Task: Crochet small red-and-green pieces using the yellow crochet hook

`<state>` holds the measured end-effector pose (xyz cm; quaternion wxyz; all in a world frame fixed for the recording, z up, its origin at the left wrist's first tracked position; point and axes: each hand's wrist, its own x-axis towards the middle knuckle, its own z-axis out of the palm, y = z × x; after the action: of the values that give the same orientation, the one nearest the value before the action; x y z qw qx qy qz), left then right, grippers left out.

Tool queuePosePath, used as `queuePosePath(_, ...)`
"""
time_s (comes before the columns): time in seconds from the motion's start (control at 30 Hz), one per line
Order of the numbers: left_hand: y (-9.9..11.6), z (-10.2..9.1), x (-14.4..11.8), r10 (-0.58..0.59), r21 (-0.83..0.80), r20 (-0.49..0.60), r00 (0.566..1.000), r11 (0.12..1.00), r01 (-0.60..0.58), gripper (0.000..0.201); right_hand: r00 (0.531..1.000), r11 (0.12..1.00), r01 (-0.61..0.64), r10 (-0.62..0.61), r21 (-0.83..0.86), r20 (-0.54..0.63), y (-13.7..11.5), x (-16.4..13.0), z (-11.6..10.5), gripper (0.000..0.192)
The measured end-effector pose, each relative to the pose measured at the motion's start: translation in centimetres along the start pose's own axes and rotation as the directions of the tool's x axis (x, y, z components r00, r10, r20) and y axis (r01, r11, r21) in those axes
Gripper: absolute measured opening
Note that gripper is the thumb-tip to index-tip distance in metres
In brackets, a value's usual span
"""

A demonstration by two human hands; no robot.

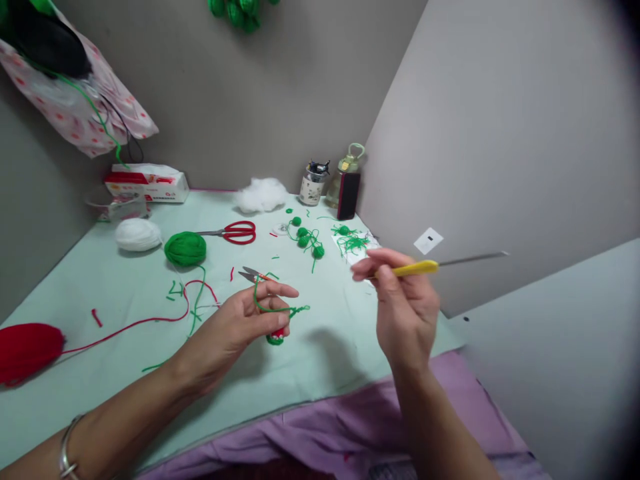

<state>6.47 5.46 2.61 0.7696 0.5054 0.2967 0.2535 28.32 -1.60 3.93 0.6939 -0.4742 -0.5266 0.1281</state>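
My left hand (250,310) pinches a small crocheted piece (276,335) in red, white and green. Green yarn (257,293) loops over its fingers, and a short green chain (300,309) sticks out to the right. In my right hand (407,307) is a crochet hook (420,268) with a yellow handle, its metal shaft pointing right, away from the piece. Just behind my left hand lie small snips (255,274), partly hidden by the fingers. A green yarn ball (185,249) sits farther back, with a strand running toward the left forearm.
On the pale cloth lie a red yarn ball (30,353), a white yarn ball (138,235), red-handled scissors (239,233), white stuffing (261,195) and small green balls (303,237). A tissue box (150,183), a tin (313,185) and a phone (349,196) stand by the wall.
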Motion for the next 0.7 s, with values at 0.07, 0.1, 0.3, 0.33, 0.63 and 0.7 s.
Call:
queuePosePath(0.07, 0.2, -0.3, 0.4, 0.003, 0.017, -0.019, 1.0, 1.0, -0.003, 0.032, 0.97, 0.991, 0.059, -0.029, -0.118, 0.242, 0.0, 0.8, 0.1, 0.022)
queuePosePath(0.1, 0.3, -0.4, 0.6, 0.003, 0.016, -0.029, 1.0, 1.0, -0.002, 0.032, 0.932, 0.979, 0.12, -0.053, -0.168, 0.359, 0.1, 1.1, 0.4, 0.02)
queuePosePath(0.3, -0.3, -1.0, 1.5, -0.014, -0.003, -0.02, 1.0, 1.0, 0.014, 0.026, 0.733, 0.883, 0.426, -0.21, -0.196, 0.647, 1.6, 1.2, 2.5, 0.022)
queuePosePath(0.33, -0.5, -1.1, 1.6, -0.014, -0.006, -0.017, 1.0, 1.0, 0.014, 0.025, 0.717, 0.882, 0.43, -0.203, -0.194, 0.667, 1.8, 1.4, 2.6, 0.022)
queuePosePath(0.63, -1.3, -2.1, 2.2, -0.104, -0.076, -0.101, 0.989, 0.992, 0.097, 0.028, 0.758, 0.968, 0.145, 0.025, -0.206, 0.652, 3.5, 2.5, 2.8, 0.008)
queuePosePath(0.7, -1.4, -2.1, 2.4, -0.103, -0.072, -0.085, 0.991, 0.993, 0.097, 0.026, 0.695, 0.969, 0.172, 0.008, -0.177, 0.719, 3.8, 1.8, 3.4, 0.008)
